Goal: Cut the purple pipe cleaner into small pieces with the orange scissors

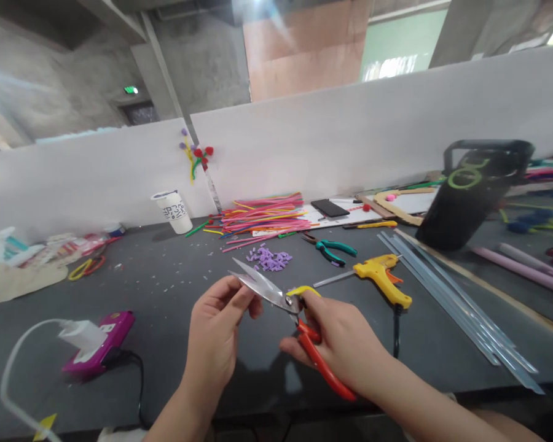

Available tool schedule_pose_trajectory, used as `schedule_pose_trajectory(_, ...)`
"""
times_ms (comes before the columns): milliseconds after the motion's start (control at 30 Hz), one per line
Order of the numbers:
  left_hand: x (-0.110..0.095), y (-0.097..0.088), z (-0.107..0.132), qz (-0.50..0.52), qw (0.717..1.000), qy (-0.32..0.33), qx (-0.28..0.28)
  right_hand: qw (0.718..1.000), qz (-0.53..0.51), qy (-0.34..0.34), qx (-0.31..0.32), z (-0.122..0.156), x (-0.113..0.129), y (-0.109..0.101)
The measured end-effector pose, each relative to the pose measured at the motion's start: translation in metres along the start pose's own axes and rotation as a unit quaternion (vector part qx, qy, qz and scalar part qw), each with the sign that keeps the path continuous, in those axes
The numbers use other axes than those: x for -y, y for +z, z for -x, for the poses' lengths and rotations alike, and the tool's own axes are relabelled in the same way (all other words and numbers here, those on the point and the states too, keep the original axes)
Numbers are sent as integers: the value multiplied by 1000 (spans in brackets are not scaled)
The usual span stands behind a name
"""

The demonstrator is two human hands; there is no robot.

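Observation:
My right hand [345,337] is wrapped round a pair of scissors [265,288] with red and yellow handles. The blades stand slightly apart and point up and to the left. Close against them, my left hand [214,328] is closed, thumb pressed to the fingers beside the lower blade. Whatever lies in that pinch is hidden by the fingers and the blade. Just beyond the scissors sits a loose pile of short purple pieces [273,259] on the dark table [166,325].
Behind the pile lie a bundle of pink and red stems [262,216], teal-handled pliers [336,247] and a phone [330,208]. To the right are a yellow glue gun [381,276], clear glue sticks [461,301] and a black bottle [470,196]. A paper cup [173,213] and purple power strip [102,344] stand left.

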State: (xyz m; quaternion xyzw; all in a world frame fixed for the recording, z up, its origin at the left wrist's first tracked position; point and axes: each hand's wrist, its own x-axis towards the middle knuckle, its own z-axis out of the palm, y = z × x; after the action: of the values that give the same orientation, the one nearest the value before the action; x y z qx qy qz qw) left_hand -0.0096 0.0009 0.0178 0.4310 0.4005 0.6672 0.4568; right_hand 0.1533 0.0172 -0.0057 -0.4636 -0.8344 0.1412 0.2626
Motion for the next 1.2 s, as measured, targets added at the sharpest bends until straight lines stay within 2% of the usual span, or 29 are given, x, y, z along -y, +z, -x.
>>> schedule_pose_trajectory(167,0,-3,1,35,999,12,-16,998,53,-18,-25,1,-1,5)
schedule_pose_trajectory(433,0,-5,0,33,999,10,-26,996,77,-30,-25,2,1,6)
schedule_pose_trajectory(1200,0,-6,0,11,999,26,-22,994,97,-30,-40,2,1,8)
